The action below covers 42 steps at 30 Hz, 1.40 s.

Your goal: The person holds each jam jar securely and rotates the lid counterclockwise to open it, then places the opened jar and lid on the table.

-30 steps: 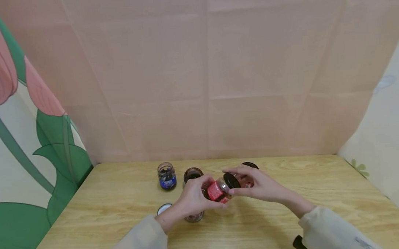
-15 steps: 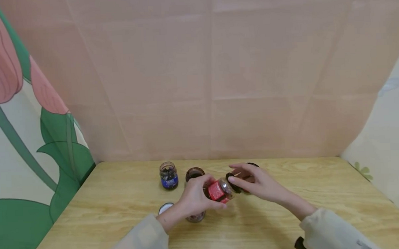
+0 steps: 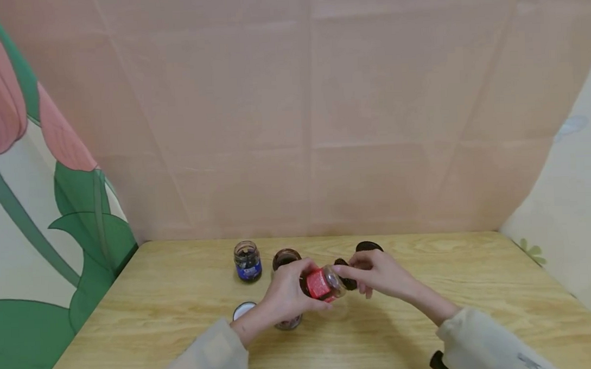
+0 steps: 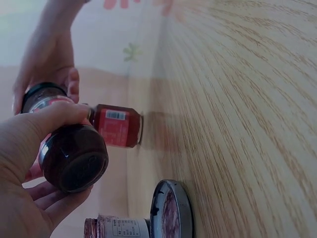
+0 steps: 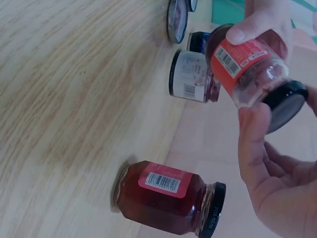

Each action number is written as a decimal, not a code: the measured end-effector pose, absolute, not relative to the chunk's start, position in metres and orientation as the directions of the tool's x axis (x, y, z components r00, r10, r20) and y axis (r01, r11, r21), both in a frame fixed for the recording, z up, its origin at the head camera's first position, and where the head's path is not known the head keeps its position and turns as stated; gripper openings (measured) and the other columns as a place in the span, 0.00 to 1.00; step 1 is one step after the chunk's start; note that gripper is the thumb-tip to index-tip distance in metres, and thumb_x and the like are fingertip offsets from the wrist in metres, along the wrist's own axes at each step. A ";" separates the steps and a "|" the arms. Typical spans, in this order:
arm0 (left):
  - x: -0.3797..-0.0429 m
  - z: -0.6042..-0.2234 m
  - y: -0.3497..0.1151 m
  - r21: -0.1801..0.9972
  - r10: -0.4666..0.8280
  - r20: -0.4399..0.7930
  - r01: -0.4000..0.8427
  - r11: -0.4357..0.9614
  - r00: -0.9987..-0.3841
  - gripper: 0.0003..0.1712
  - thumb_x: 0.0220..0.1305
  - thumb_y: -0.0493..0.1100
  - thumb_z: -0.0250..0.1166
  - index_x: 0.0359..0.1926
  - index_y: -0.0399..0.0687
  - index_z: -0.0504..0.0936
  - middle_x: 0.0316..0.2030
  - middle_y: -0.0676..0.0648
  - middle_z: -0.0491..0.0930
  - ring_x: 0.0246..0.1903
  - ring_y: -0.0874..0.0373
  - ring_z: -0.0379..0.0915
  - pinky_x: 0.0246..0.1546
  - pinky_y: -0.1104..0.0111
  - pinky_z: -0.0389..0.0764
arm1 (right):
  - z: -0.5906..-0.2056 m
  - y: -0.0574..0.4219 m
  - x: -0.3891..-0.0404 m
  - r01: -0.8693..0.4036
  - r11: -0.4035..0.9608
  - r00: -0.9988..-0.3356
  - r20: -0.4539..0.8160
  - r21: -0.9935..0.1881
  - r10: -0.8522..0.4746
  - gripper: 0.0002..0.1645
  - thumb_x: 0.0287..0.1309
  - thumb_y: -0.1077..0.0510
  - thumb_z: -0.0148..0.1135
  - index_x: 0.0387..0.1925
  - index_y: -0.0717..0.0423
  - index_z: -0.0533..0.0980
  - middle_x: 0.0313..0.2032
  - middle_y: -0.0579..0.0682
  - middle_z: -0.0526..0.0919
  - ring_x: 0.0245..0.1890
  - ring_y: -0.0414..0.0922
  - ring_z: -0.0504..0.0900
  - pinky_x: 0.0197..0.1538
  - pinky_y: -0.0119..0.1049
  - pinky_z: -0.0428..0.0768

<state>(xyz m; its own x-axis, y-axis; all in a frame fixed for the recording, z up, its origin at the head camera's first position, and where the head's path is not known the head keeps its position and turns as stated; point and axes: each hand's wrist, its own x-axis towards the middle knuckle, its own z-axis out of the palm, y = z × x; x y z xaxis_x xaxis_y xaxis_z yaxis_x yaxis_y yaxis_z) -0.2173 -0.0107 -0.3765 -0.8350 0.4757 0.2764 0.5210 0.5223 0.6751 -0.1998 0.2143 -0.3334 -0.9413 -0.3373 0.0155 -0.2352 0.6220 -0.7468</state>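
Note:
My left hand grips a small glass jar with a red label, tilted with its mouth toward the right. A black lid is at the jar's mouth. The thumb of my right hand presses the lid's rim, with fingers on its far side; whether the lid sits fully on the glass I cannot tell. The left wrist view shows the dark base of the held jar. Behind my right hand stands another red-labelled jar, upright with a black lid.
An open jar with a blue label stands at the back left. Next to it is a white-labelled open jar, partly behind my left hand. Loose lids lie near my left wrist. A wooden table bears everything.
My right hand has shifted its fingers around the black lid, from spread over the top to more curled below it. The left hand and its jar stay nearly still.

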 end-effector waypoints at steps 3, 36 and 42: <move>-0.218 -0.377 -0.012 0.674 0.473 0.283 0.524 0.521 -0.834 0.29 0.34 0.51 0.82 0.40 0.56 0.78 0.34 0.59 0.80 0.33 0.67 0.74 0.33 0.75 0.75 | -0.333 0.218 -0.201 -0.349 0.598 -0.902 0.086 -0.721 -0.422 0.26 0.56 0.44 0.66 0.48 0.58 0.77 0.29 0.50 0.83 0.26 0.42 0.83 0.31 0.34 0.82; -0.213 -0.373 -0.008 0.646 0.450 0.262 0.501 0.576 -0.854 0.31 0.37 0.49 0.81 0.45 0.54 0.77 0.38 0.55 0.80 0.35 0.64 0.73 0.33 0.73 0.75 | -0.329 0.220 -0.196 -0.313 0.589 -0.924 0.097 -0.745 -0.369 0.33 0.50 0.47 0.71 0.55 0.58 0.76 0.39 0.55 0.84 0.34 0.44 0.83 0.35 0.35 0.83; -0.214 -0.374 -0.008 0.673 0.446 0.261 0.492 0.551 -0.856 0.32 0.38 0.48 0.81 0.47 0.52 0.77 0.40 0.53 0.80 0.37 0.63 0.74 0.34 0.73 0.76 | -0.329 0.224 -0.193 -0.455 0.523 -0.860 0.203 -0.721 -0.469 0.34 0.53 0.51 0.70 0.60 0.58 0.73 0.47 0.60 0.81 0.42 0.49 0.82 0.44 0.36 0.82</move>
